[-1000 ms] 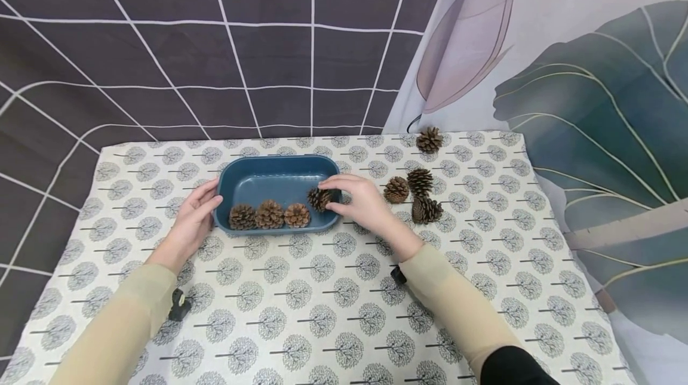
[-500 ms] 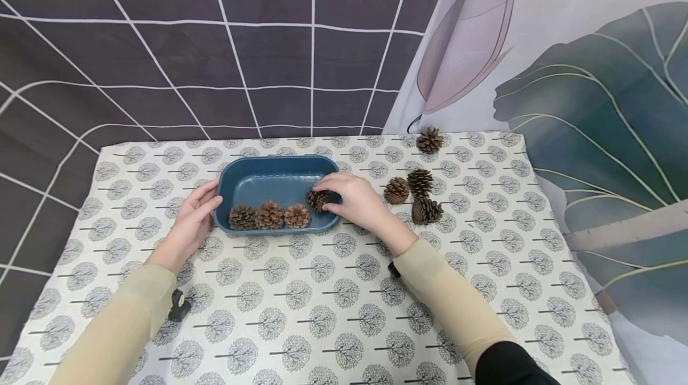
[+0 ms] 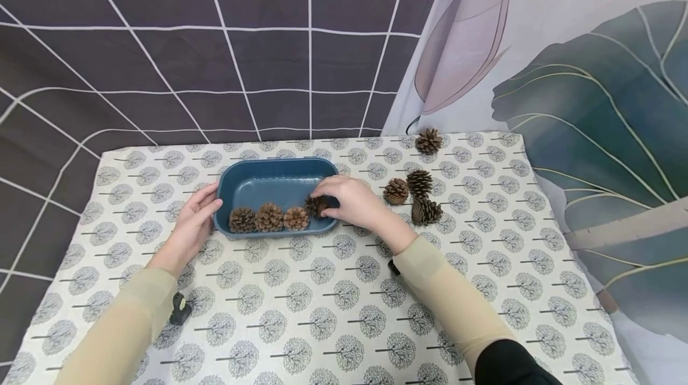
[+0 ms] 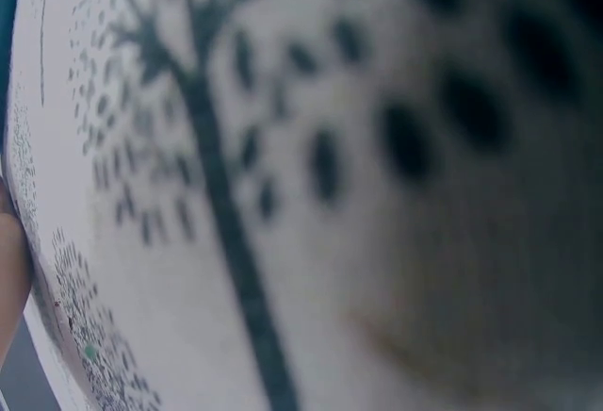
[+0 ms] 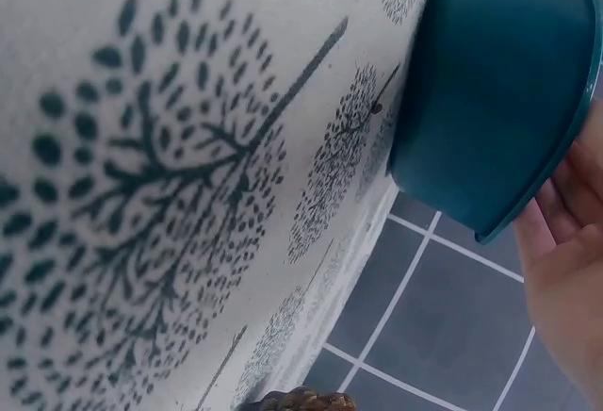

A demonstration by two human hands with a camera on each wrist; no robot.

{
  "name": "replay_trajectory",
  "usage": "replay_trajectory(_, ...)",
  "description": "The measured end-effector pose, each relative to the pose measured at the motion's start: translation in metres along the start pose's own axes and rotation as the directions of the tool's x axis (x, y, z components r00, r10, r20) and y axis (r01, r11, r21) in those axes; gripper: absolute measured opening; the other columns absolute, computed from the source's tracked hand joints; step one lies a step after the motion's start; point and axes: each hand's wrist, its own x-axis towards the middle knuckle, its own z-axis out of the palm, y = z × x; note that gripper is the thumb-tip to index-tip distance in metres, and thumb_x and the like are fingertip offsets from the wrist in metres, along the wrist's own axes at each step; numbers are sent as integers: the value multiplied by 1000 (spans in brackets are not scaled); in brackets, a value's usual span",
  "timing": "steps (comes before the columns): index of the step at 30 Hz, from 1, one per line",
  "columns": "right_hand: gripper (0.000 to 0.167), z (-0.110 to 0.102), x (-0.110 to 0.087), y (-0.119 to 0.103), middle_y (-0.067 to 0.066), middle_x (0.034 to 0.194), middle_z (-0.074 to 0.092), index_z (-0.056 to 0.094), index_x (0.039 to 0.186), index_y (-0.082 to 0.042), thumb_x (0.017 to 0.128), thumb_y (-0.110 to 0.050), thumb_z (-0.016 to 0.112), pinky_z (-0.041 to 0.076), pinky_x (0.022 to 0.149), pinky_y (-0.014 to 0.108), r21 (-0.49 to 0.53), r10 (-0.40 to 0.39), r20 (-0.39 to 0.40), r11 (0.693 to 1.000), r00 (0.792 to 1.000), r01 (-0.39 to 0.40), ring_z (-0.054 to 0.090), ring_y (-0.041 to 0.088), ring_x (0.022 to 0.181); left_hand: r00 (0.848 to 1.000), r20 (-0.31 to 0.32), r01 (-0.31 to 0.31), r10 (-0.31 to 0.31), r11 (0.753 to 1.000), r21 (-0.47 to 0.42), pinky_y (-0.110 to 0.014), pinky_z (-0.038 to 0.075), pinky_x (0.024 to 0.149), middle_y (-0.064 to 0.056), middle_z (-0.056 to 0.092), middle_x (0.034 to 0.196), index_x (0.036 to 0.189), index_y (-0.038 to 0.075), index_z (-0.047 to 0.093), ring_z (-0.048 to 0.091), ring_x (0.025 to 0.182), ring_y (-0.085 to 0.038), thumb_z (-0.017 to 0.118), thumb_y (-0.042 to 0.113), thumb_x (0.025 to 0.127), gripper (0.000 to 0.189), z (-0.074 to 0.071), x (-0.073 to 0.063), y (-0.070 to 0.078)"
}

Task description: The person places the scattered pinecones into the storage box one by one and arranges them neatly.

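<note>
A blue oblong box (image 3: 263,165) stands on the tablecloth in the head view. Three brown pine cones, among them a middle one (image 3: 269,216), sit in a row along its near wall. My right hand (image 3: 352,203) reaches over the right end and pinches another, darker pine cone (image 3: 316,206) beside that row; the fingers partly hide it. At the box's left end, my left hand (image 3: 194,218) touches the rim with thumb and fingertips. The right wrist view shows the box's outer wall (image 5: 490,90) and part of the right hand (image 5: 570,270) at its rim.
To the right of the box lie several loose pine cones: one near the box (image 3: 396,191), two touching ones beside it, and one at the table's back edge (image 3: 429,141). A tree-patterned cloth (image 3: 301,325) covers the table. A dark gridded backdrop (image 3: 269,62) hangs behind.
My right hand has moved slightly left and nearer within the box, bringing its pine cone up beside the row. The left hand has stayed at the rim.
</note>
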Motion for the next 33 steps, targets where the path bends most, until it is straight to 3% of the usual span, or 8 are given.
replay_trajectory(9,31,-2,0,-3,8,132,75,76,124,-9,94,-15,81,52,119,44,-39,-3,28,999,1000,4,69,27,128,1000,6,-8,9,1000,-20,-6,47,104,23,69,128,129,31,67,62,121,7,56,1,108,38,1,0,-1)
replay_trajectory(16,29,-5,3,-8,5,129,77,78,121,-11,93,-15,82,54,118,44,-95,16,83,995,996,-8,71,26,125,1000,-4,12,-12,1000,-10,-8,46,109,25,69,129,131,31,66,61,122,8,56,2,108,37,2,-1,1)
replay_trajectory(24,23,-4,4,-13,5,126,78,80,118,-12,96,-15,78,57,114,41,-43,-13,151,999,988,20,73,24,120,1000,-1,13,-13,1000,-9,-9,45,112,25,68,130,133,30,65,61,123,8,56,3,109,38,2,-2,2)
replay_trajectory(33,27,-1,1,-9,7,127,77,78,122,-9,94,-11,79,56,115,41,33,-43,115,999,992,39,72,26,122,1000,10,-1,1,1000,7,-5,47,105,25,67,130,133,30,63,60,123,9,56,5,109,36,3,-3,1)
